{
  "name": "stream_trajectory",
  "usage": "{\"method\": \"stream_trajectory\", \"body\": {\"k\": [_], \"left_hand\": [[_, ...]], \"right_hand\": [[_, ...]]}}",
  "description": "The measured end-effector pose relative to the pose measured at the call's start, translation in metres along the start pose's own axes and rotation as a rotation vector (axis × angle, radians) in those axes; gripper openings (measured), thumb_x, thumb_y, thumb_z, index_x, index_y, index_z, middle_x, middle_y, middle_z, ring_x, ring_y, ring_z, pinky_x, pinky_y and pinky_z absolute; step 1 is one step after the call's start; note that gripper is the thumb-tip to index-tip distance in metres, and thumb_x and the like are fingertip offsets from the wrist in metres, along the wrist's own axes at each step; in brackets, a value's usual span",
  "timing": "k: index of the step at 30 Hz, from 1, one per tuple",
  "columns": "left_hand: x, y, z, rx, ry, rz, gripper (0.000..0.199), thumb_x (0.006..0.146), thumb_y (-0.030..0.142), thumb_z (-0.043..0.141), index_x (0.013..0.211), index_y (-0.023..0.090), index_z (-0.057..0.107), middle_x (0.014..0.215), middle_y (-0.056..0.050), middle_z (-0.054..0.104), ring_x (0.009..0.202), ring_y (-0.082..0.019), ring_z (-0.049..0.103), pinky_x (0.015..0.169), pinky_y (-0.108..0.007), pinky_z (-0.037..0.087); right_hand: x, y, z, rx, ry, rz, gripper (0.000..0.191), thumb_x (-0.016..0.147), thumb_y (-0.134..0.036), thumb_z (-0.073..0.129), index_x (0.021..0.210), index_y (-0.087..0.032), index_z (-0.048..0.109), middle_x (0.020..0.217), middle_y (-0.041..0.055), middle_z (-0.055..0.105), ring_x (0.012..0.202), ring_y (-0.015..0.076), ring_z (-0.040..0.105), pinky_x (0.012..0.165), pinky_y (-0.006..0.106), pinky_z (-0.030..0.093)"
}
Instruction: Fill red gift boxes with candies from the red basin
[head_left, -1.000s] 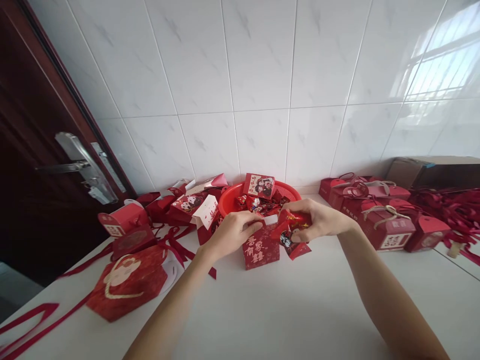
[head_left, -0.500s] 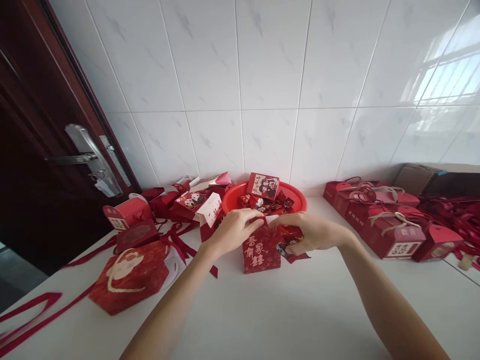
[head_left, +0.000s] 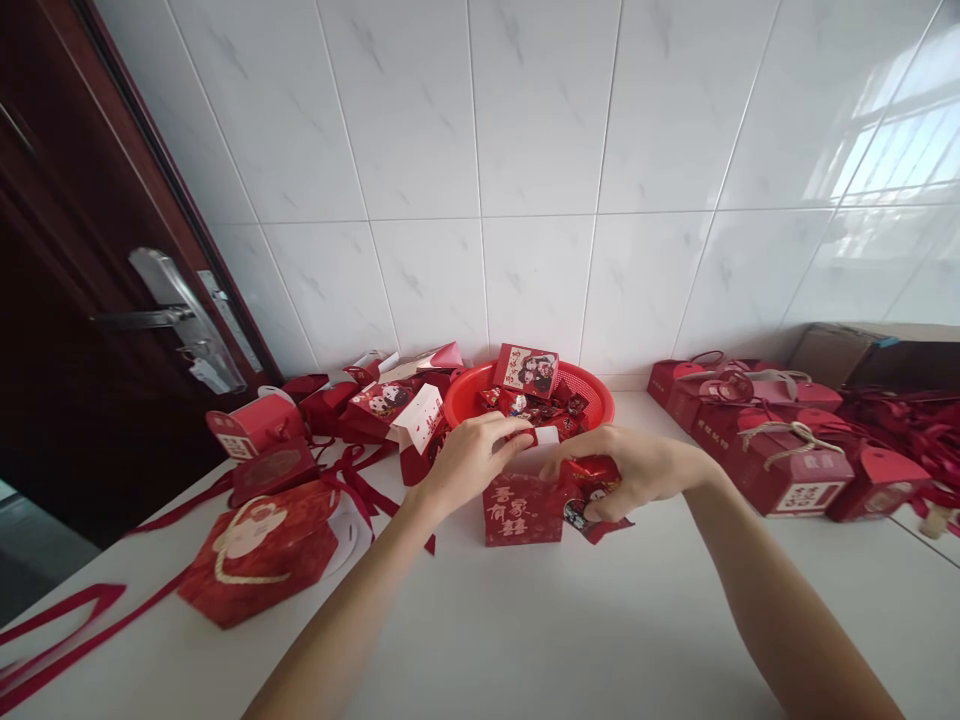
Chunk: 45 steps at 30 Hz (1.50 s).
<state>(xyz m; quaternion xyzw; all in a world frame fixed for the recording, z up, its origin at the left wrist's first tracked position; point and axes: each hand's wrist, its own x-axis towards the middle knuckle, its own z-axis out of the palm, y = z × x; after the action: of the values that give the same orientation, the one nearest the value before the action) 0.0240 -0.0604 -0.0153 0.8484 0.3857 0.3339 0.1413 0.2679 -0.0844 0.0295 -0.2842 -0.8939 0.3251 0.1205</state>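
Note:
A small red box [head_left: 523, 512] with pale characters on its front stands upright on the white table, its top flaps raised. My left hand [head_left: 472, 455] pinches a top flap at the box's upper left edge. Red candy packets [head_left: 592, 490] are gripped in my right hand [head_left: 626, 468], which touches the box's upper right side. Behind both hands sits a red plastic basket [head_left: 600, 395] with wrapped candies [head_left: 544, 407] and a printed red box [head_left: 527, 371] in it.
Loose red boxes [head_left: 382, 400] and ribbons lie left of the basket. A red bag-shaped box [head_left: 262, 555] with a rope handle lies at front left. Several closed boxes [head_left: 795, 465] stand right, beside a carton [head_left: 840, 355] and dark red ribbons [head_left: 915, 430]. A tiled wall rises behind.
The small box's top flaps have opened out, so its inner side now shows. My right hand has shifted slightly right with the candy packets.

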Motion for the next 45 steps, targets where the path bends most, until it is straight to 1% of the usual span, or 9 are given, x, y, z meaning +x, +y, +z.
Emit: {"method": "stream_trajectory", "body": {"k": [6,12,18,21,26,29,32,38,45], "left_hand": [[-0.001,-0.002,-0.005,-0.109,-0.066,0.027,0.022,0.089,0.032,0.066,0.11,0.027,0.074,0.107,-0.003,0.072,0.1,-0.022,0.068,0.09,-0.032,0.052],[-0.001,-0.003,-0.015,-0.113,-0.141,-0.013,0.009,0.085,0.031,0.07,0.088,0.025,0.077,0.107,-0.004,0.069,0.098,-0.022,0.066,0.089,-0.033,0.053],[-0.002,-0.004,-0.021,-0.128,-0.207,-0.074,0.029,0.08,0.038,0.075,0.108,0.028,0.076,0.119,-0.005,0.069,0.106,-0.025,0.066,0.09,-0.035,0.054],[-0.002,-0.005,-0.021,-0.154,-0.237,-0.107,0.039,0.08,0.041,0.076,0.117,0.027,0.073,0.124,-0.007,0.069,0.113,-0.027,0.065,0.095,-0.038,0.052],[-0.004,-0.006,-0.019,-0.186,-0.268,-0.157,0.054,0.076,0.047,0.08,0.125,0.028,0.07,0.132,-0.009,0.066,0.122,-0.031,0.06,0.101,-0.043,0.049],[-0.004,-0.007,-0.019,-0.195,-0.28,-0.191,0.062,0.073,0.05,0.082,0.129,0.029,0.067,0.137,-0.008,0.064,0.127,-0.033,0.057,0.104,-0.045,0.047],[-0.003,-0.006,-0.019,-0.209,-0.273,-0.178,0.062,0.072,0.049,0.083,0.129,0.029,0.067,0.137,-0.007,0.064,0.128,-0.033,0.057,0.105,-0.045,0.046],[-0.002,-0.002,-0.019,-0.255,-0.296,-0.162,0.052,0.074,0.042,0.082,0.122,0.027,0.07,0.125,-0.006,0.069,0.117,-0.031,0.063,0.1,-0.043,0.049],[-0.003,-0.005,-0.019,-0.24,-0.298,-0.189,0.056,0.073,0.044,0.082,0.125,0.03,0.069,0.136,-0.006,0.064,0.128,-0.031,0.057,0.107,-0.044,0.045]], "right_hand": [[0.0,0.006,-0.001,0.07,-0.008,0.018,0.045,0.072,-0.023,0.074,0.117,-0.018,0.07,0.086,0.0009,0.07,0.071,0.0141,0.061,0.063,0.023,0.046],[0.0,0.01,-0.001,0.09,-0.024,0.009,0.046,0.073,-0.026,0.075,0.118,-0.018,0.07,0.085,0.0012,0.07,0.073,0.0147,0.063,0.064,0.023,0.047],[0.0,0.01,-0.001,0.102,-0.001,-0.01,0.036,0.073,-0.026,0.075,0.106,-0.016,0.072,0.093,0.0028,0.071,0.077,0.0153,0.063,0.065,0.023,0.049],[0.0,0.009,-0.001,0.167,0.104,-0.009,0.031,0.076,-0.031,0.075,0.103,-0.016,0.071,0.086,0.0026,0.07,0.071,0.0148,0.062,0.06,0.023,0.05],[0.007,0.004,0.004,0.283,0.577,-0.093,0.035,0.081,-0.04,0.075,0.106,-0.018,0.068,0.096,0.0062,0.071,0.081,0.0194,0.066,0.063,0.027,0.054],[0.015,0.003,0.011,0.315,0.727,-0.174,0.034,0.082,-0.041,0.075,0.106,-0.018,0.065,0.097,0.0072,0.071,0.085,0.0212,0.067,0.068,0.03,0.055],[0.023,0.005,0.02,0.25,0.77,-0.162,0.031,0.081,-0.038,0.076,0.103,-0.019,0.064,0.096,0.0058,0.071,0.083,0.0197,0.066,0.069,0.03,0.055],[0.031,0.011,0.03,0.094,0.714,-0.066,0.023,0.08,-0.032,0.075,0.097,-0.022,0.063,0.091,0.0022,0.07,0.08,0.0192,0.065,0.066,0.03,0.052],[0.031,0.011,0.028,0.214,0.75,-0.095,0.019,0.084,-0.036,0.072,0.095,-0.021,0.066,0.083,0.0014,0.072,0.073,0.0177,0.067,0.065,0.029,0.053]]}}
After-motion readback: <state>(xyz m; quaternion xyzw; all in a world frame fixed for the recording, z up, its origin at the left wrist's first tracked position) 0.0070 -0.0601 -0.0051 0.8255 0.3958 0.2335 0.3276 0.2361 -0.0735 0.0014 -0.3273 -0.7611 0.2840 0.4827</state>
